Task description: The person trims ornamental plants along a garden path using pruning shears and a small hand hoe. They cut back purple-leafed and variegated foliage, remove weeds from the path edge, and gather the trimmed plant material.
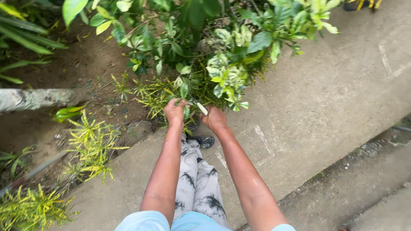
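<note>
Both arms outstretched; left hand (pixel 175 112), right hand (pixel 214 119) closed.

Pale-handled shears (pixel 200 107) tilted, at green-yellow shrub (pixel 222 72) beside concrete path

A garden: shrubs (pixel 214 51), soil (pixel 85 64), concrete path (pixel 334 98).

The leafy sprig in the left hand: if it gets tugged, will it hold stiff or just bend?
The leafy sprig will probably bend: its visible stem looks thin and green. It should feel light, just a few small leaves in the left hand. The leaves may tear or slip if pulled hard; the right hand holds a pale-handled tool beside it.
</note>
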